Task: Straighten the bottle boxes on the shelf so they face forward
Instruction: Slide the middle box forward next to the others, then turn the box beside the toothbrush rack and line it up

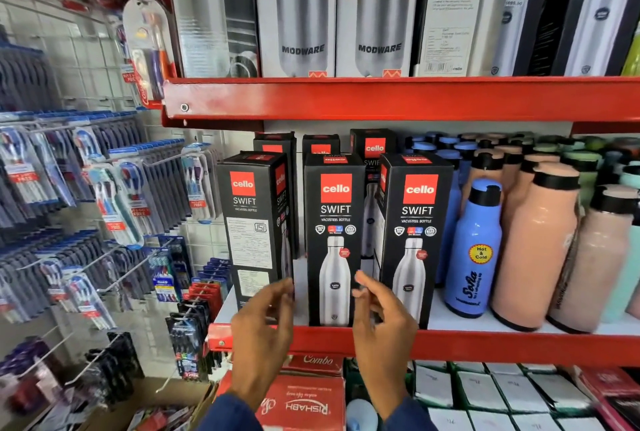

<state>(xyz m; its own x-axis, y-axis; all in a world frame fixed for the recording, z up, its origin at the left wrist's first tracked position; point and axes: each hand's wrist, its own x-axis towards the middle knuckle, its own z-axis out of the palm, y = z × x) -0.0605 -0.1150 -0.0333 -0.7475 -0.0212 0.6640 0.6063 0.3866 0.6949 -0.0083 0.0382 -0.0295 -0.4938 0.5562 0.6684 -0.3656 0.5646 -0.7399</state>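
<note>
Three black cello Swift bottle boxes stand in the front row of the red middle shelf (485, 344). The left box (254, 223) is turned and shows its printed text panel. The middle box (334, 223) and the right box (417, 223) show the bottle picture to the front. My left hand (263, 330) is raised, its spread fingertips at the left box's lower right edge. My right hand (381, 320) has its fingers apart at the middle box's lower right edge. Neither hand closes around a box.
More cello boxes (374, 150) stand behind the front row. Blue (476, 250) and peach bottles (536, 250) crowd the shelf to the right. Modware boxes (301, 15) fill the shelf above. Toothbrush packs (114, 209) hang on pegs at the left. Red boxes (304, 399) lie below.
</note>
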